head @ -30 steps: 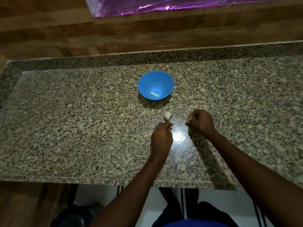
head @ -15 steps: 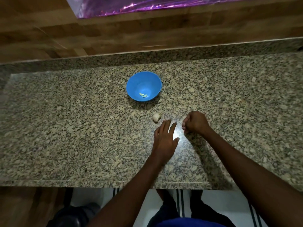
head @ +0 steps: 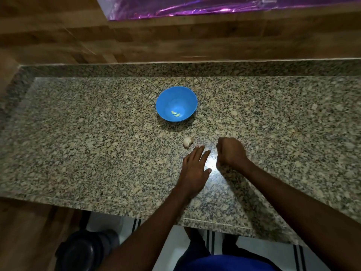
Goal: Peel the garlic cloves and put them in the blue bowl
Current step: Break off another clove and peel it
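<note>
- Speckled granite tabletop is seen from above, backed by a wooden wall.
- Blue bowl is set upright near the middle of the tabletop; 2 peeled garlic cloves are seen lying inside it, touching each other.
- 1 unpeeled piece of garlic is found on the tabletop, between the bowl and the hands, apart from the bowl.
- Left hand is laid flat on the tabletop, fingers straight and released, tips just beside the garlic; contact cannot be told.
- Right hand is curled into a clenched fist just beside the left; whether anything is held inside cannot be told.
- Purple foil is seen along the top edge.
</note>
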`<state>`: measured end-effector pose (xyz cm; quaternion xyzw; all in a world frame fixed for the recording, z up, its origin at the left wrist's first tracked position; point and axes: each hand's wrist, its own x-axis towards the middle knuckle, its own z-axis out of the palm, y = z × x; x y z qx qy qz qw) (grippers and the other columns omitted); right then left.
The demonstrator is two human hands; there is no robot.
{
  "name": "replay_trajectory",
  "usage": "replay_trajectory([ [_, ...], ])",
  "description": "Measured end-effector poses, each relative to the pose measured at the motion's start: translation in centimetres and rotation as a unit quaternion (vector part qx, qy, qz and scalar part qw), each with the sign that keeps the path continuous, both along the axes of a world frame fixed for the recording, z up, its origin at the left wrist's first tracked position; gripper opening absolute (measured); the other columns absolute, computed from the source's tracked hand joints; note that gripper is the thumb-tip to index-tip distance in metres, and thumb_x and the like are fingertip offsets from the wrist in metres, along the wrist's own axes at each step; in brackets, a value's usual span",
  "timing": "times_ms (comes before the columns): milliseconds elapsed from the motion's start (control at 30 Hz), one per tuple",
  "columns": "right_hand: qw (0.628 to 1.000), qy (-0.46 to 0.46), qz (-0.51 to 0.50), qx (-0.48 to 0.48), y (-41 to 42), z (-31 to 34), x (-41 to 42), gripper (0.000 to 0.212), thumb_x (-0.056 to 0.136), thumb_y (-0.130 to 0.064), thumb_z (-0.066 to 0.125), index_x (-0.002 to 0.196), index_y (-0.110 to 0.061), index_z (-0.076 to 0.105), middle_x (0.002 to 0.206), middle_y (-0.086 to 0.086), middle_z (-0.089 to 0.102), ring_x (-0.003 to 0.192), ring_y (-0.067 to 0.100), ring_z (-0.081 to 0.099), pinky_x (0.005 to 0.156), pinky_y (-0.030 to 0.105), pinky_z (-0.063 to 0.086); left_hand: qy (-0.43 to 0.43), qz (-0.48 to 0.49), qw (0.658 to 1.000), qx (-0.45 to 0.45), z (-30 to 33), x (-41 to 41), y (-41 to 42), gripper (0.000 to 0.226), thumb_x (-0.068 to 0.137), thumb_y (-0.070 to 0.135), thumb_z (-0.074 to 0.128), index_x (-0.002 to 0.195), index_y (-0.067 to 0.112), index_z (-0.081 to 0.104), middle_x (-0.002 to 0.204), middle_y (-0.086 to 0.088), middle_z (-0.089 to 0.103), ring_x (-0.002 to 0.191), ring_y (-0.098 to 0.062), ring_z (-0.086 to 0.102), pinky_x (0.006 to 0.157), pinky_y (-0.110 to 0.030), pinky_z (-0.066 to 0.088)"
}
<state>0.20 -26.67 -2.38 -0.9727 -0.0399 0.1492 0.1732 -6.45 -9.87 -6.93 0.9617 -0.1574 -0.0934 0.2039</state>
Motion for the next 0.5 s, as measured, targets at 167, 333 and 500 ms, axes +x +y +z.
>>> replay_trajectory([
  [167,0.999,-0.037,-0.004,0.010,-0.2,-0.2,-0.8,0.008,0.083,-0.012,0.065,0.083,-0.008,0.058,0.080,0.012,0.067,0.079,0.034,0.065,0.060,0.033,0.045,0.007,0.000,1.000,0.021,0.5,0.0,-0.2,0.065,0.102,0.038,0.050,0.158,0.021,0.024,0.167,-0.004,0.015,0.154,-0.022,0.009,0.119,-0.042,0.015],
  [333,0.964,0.052,-0.147,0.214,-2.3,0.0,-0.7,0.018,0.084,0.002,0.063,0.070,-0.009,0.063,0.061,0.004,0.071,0.054,0.019,0.070,0.061,0.035,0.060,0.003,0.005,1.000,0.030,0.7,-0.1,-0.5,0.067,0.101,0.036,0.050,0.159,0.021,0.022,0.167,-0.003,0.013,0.154,-0.021,0.008,0.120,-0.041,0.014],
  [500,0.965,0.105,-0.127,0.204,-2.9,-0.2,0.1,0.011,0.080,0.003,0.073,0.080,-0.006,0.066,0.062,0.002,0.072,0.057,0.015,0.072,0.064,0.033,0.062,0.006,0.008,1.000,0.027,0.7,-0.2,-0.5,0.066,0.101,0.035,0.050,0.159,0.021,0.022,0.168,-0.003,0.012,0.155,-0.021,0.006,0.119,-0.040,0.012],
])
